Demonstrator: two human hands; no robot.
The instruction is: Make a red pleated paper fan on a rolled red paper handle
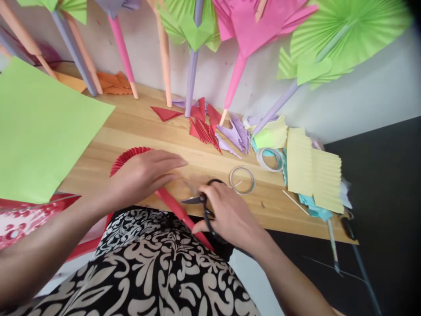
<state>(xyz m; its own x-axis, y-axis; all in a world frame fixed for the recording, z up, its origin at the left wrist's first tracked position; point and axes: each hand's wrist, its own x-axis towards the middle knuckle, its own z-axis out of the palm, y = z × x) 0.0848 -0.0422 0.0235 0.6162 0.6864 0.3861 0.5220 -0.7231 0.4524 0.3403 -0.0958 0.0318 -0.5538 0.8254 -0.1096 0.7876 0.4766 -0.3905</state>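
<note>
**A:** What do the hands have?

**B:** The left hand (144,173) lies flat, fingers out, on the red pleated fan (126,157) at the table's (148,127) near edge. The right hand (230,215) is closed on the scissors (197,199), blades toward nine o'clock, over the red stick (177,210).

**A:** How far along?

**B:** The pleating looks finished; any cutting seems unfinished. A tape ring (242,180) lies at one o'clock of the right hand.

The person wears a black garment (158,263) printed all over with large cream leaf and scroll shapes, the dark cloth showing between them as thin curling lines. The left hand (144,175) and right hand (230,215) are bare, as are both forearms as far as they show.
</note>
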